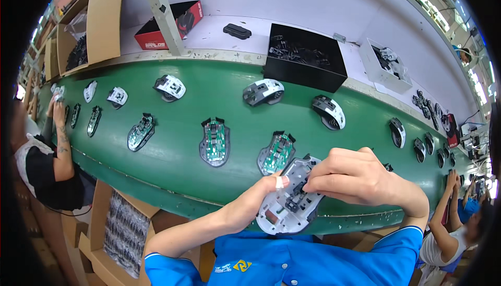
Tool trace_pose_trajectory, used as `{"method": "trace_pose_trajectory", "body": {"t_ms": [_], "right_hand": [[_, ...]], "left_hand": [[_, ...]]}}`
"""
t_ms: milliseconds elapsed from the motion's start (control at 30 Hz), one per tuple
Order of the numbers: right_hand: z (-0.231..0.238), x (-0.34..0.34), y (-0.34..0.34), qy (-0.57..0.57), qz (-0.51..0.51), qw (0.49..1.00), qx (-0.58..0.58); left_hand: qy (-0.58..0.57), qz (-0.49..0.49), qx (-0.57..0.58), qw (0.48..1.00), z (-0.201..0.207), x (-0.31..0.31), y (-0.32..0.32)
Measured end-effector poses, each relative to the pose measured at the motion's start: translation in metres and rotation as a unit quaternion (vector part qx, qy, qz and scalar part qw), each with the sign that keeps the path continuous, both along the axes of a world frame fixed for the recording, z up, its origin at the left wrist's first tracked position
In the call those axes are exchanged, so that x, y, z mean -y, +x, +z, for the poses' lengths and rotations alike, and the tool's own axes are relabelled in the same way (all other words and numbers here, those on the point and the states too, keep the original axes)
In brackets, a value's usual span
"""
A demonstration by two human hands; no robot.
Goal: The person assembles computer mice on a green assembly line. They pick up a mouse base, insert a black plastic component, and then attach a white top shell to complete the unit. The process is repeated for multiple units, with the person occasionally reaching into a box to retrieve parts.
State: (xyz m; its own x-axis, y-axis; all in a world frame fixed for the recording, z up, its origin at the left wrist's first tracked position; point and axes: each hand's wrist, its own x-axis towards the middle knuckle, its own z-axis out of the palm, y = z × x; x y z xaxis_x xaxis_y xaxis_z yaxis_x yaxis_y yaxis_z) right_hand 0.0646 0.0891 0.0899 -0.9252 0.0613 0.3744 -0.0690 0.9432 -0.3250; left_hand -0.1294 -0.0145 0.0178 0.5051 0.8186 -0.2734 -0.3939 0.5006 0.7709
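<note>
My left hand [249, 200] grips a computer mouse's upper shell [284, 222], its white and grey inside turned up. A strip of white tape is wrapped round the left thumb. Over the shell, my right hand [357, 176] is closed, its fingertips pinching at a small black part [296, 196] inside. The fingers hide some of that part and the shell's far end. Just beyond the shell, partly covered by it, a mouse base with a green circuit board [276, 155] lies on the green belt.
More mouse bases [215, 142] and white-and-black mouse shells [329, 111] lie spaced along the green belt [182, 181]. Behind it stand a black box of small parts [302, 72] and a white box [383, 75]. A cardboard carton [99, 244] sits below left. Other people work at both sides.
</note>
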Motion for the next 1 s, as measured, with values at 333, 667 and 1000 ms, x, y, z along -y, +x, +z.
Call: {"method": "trace_pose_trajectory", "body": {"t_ms": [333, 667, 1000], "right_hand": [[-0.005, 0.044, 0.019, 0.171, -0.021, 0.985, 0.005], [-0.003, 0.053, 0.021, 0.158, -0.083, 0.983, 0.048], [-0.003, 0.056, 0.013, -0.034, -0.268, 0.963, 0.014]], "left_hand": [[0.078, 0.003, -0.157, 0.985, 0.022, 0.015, 0.010], [0.127, 0.022, -0.179, 0.975, 0.016, 0.012, 0.018], [0.187, 0.139, -0.241, 0.942, 0.022, 0.014, 0.019]]}}
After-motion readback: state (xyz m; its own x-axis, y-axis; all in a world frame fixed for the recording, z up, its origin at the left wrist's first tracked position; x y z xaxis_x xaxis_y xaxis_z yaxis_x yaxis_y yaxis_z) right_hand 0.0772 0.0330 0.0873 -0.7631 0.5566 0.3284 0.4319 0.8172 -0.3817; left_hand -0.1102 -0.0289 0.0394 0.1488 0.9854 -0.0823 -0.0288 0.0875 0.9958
